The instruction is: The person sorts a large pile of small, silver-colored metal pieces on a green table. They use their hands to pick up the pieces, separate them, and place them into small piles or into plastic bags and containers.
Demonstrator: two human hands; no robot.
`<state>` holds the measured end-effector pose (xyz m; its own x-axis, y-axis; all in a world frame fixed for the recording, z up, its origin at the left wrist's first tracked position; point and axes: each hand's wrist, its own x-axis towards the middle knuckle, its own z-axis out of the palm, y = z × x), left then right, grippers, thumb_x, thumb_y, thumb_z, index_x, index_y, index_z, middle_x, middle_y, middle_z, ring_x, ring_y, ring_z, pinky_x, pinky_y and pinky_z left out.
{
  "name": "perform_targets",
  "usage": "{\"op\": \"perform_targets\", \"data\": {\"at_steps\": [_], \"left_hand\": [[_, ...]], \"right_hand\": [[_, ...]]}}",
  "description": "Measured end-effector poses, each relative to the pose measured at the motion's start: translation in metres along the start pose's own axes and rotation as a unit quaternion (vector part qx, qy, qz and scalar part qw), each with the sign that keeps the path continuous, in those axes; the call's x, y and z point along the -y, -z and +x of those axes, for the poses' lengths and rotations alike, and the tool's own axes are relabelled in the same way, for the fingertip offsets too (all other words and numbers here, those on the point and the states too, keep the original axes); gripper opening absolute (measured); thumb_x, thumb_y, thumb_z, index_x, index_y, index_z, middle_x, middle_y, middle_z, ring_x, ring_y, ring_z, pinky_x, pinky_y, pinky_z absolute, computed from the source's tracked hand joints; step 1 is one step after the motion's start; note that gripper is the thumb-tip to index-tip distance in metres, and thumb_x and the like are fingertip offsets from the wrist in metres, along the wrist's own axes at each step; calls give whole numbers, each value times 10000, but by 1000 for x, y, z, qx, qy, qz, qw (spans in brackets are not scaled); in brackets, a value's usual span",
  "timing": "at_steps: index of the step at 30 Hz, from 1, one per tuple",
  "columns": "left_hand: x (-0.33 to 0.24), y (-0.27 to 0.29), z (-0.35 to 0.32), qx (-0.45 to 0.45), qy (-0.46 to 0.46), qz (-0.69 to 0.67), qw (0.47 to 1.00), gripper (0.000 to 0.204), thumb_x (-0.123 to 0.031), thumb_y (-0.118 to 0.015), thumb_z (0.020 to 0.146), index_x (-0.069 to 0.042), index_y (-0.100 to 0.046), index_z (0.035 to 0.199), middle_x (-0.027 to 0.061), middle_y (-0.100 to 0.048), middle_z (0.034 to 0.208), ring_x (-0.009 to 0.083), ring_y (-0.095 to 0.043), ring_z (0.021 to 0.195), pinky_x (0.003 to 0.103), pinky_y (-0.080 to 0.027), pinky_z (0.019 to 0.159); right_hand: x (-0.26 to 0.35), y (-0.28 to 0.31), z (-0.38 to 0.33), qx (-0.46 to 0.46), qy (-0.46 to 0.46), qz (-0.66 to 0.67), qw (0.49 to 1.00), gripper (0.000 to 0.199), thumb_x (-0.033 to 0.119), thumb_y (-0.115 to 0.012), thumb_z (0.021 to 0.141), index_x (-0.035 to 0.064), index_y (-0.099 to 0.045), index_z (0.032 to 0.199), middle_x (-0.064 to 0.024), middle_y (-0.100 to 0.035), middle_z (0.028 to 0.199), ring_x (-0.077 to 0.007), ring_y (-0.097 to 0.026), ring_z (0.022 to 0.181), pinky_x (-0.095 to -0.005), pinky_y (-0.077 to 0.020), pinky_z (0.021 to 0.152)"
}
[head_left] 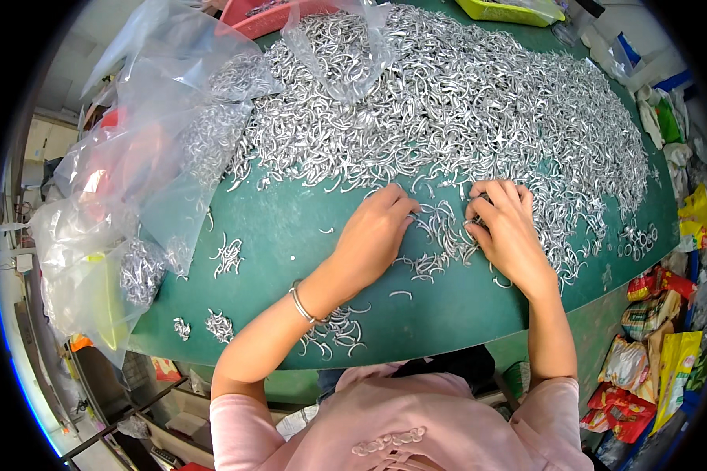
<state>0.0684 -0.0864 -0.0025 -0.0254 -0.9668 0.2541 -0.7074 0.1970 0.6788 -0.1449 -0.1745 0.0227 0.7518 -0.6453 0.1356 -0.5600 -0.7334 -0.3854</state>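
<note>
A broad heap of small curved silver metal pieces (448, 102) spreads over the green table (275, 212). At its near edge my left hand (379, 225) rests with bent fingers drawn together, the fingertips among the pieces. My right hand (509, 224) is opposite, its fingers curled down and the thumb close to the index finger. What either hand pinches is too small or hidden to make out. Between the two hands lies a loose batch of curved pieces (445, 235). A small cluster (342, 330) sits beside my left forearm, which wears a bangle (297, 304).
Clear plastic bags (126, 173) cover the table's left side, with one small bag of pieces (141, 271). Little piles (220, 325) lie near the front left edge. A red tray (267, 17) and a yellow-green tray (511, 11) stand at the back. Colourful packages (675, 361) line the right.
</note>
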Motion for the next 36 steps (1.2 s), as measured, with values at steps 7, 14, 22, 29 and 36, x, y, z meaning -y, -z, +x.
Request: {"op": "perform_targets", "data": {"at_steps": [7,14,22,29,36], "left_hand": [[5,-1,3,19,-46,69,996,148,-25,-665,834,-17,-652,982,113,-582,956,309,-577,885,390,-468,789],[10,2,4,47,-143,133,980,129,-57,-668,822,-42,-642,947,93,-571,970,277,-575,895,370,-462,788],[6,7,0,77,-66,22,995,183,-34,-698,804,-21,-622,971,116,-570,1013,323,-575,937,414,-478,846],[3,13,-10,50,29,-69,996,274,-34,-676,861,-12,-610,1126,124,-603,949,239,-626,850,322,-506,713],[-28,17,-14,103,331,-531,773,238,-163,-546,1012,22,-651,1120,37,-646,916,107,-573,748,244,-478,676]], "right_hand": [[-3,2,-2,-4,10,6,1000,170,63,-733,764,44,-619,890,-78,-523,1058,-283,-501,1072,-478,-322,1019],[5,2,3,18,16,-11,1000,185,84,-743,765,42,-620,897,-90,-517,1024,-286,-502,1058,-466,-331,998],[-3,-8,20,-84,-15,-21,996,151,80,-726,785,35,-637,898,-95,-554,975,-277,-518,986,-418,-371,900],[1,-5,20,-108,1,5,994,93,29,-701,790,24,-634,854,-81,-592,910,-269,-552,911,-402,-403,868],[31,-4,12,-6,58,307,950,100,8,-705,803,6,-653,888,-91,-632,890,-286,-580,887,-371,-476,792]]}}
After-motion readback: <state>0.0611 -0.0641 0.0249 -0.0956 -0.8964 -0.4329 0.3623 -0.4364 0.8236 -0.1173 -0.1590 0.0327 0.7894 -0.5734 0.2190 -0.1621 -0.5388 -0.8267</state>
